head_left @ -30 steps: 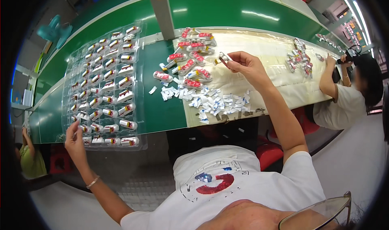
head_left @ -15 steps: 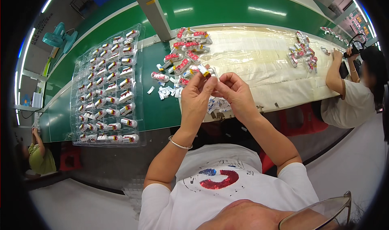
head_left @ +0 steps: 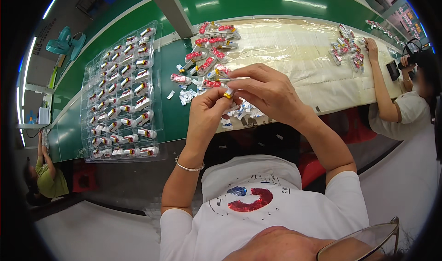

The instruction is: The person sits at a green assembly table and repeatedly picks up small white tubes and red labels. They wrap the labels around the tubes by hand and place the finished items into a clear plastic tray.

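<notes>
My left hand point(head_left: 207, 111) pinches a small white piece with a yellow band point(head_left: 228, 94) between thumb and fingers. My right hand point(head_left: 271, 93) closes over the same piece from the right, its bent fingertips at the piece; they hide most of it. Just beyond my hands lies a pile of white rounded pieces with red labels point(head_left: 206, 66). Small white-and-blue slips point(head_left: 187, 97) are scattered beside my left hand, and more slips point(head_left: 248, 109) lie under my right hand.
A clear plastic tray point(head_left: 159, 84) with rows of similar pieces stands at left on the green table point(head_left: 172, 118). Yellowish sheeting point(head_left: 294, 49) covers the right part. A post point(head_left: 170, 10) rises behind the pile. At right a co-worker's arm point(head_left: 380, 77) reaches toward another pile point(head_left: 347, 49).
Both hands have come lower and nearer to me with the piece. My right hand has swung over the top of it, its back now showing. The co-worker's arm at right has stretched farther forward.
</notes>
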Action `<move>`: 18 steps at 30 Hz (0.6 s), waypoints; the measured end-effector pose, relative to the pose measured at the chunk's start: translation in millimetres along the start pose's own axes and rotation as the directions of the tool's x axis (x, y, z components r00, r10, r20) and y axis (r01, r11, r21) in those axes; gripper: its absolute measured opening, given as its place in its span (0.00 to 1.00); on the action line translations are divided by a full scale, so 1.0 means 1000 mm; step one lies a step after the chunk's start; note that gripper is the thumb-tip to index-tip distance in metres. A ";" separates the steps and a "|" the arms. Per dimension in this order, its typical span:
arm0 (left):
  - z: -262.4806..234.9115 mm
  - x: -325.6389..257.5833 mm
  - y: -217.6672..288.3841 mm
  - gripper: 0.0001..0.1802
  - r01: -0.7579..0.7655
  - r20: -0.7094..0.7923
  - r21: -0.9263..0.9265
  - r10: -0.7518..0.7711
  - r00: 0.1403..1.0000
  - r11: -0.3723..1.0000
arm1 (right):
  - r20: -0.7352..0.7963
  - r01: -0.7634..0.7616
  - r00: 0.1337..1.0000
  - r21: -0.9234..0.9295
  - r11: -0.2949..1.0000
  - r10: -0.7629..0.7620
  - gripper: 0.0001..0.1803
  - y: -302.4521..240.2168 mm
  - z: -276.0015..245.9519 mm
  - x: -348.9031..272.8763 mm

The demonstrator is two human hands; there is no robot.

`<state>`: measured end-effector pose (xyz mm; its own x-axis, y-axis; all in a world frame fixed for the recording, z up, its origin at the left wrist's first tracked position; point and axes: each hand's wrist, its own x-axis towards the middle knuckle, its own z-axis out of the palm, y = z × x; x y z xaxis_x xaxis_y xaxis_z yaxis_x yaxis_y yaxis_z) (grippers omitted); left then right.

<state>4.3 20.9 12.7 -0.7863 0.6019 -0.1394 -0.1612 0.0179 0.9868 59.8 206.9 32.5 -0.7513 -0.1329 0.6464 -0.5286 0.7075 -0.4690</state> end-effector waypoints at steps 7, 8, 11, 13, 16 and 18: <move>-0.008 -0.005 0.001 0.13 -0.003 -0.015 -0.093 0.002 1.000 0.996 | 0.050 -0.013 0.999 -0.021 1.000 0.014 0.07 -0.003 0.000 0.001; -0.009 -0.005 0.002 0.13 0.004 -0.019 -0.084 -0.005 1.000 0.996 | 0.053 -0.005 0.999 -0.047 0.999 0.008 0.06 -0.004 0.001 0.001; -0.010 -0.006 0.004 0.13 0.015 -0.021 -0.050 -0.017 1.000 0.999 | 0.078 0.106 0.992 -0.115 0.988 -0.097 0.05 -0.007 -0.003 0.009; -0.009 -0.007 0.010 0.12 0.012 -0.019 -0.013 -0.012 1.000 1.000 | 0.133 0.125 0.986 -0.171 0.977 -0.103 0.05 -0.008 -0.005 0.012; -0.008 -0.007 0.013 0.12 -0.009 -0.010 -0.016 0.009 1.000 1.000 | 0.166 0.150 0.979 -0.209 0.966 -0.116 0.06 -0.006 -0.005 0.014; -0.006 -0.007 0.014 0.11 -0.036 -0.009 -0.037 0.036 0.999 0.999 | 0.186 0.171 0.974 -0.215 0.962 -0.132 0.06 -0.006 -0.007 0.015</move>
<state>3.8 12.1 27.3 -0.7972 0.5946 -0.1049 -0.1546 -0.0331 0.9874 54.7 205.2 48.8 -0.7355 -0.3516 0.5791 -0.5519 0.8068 -0.2111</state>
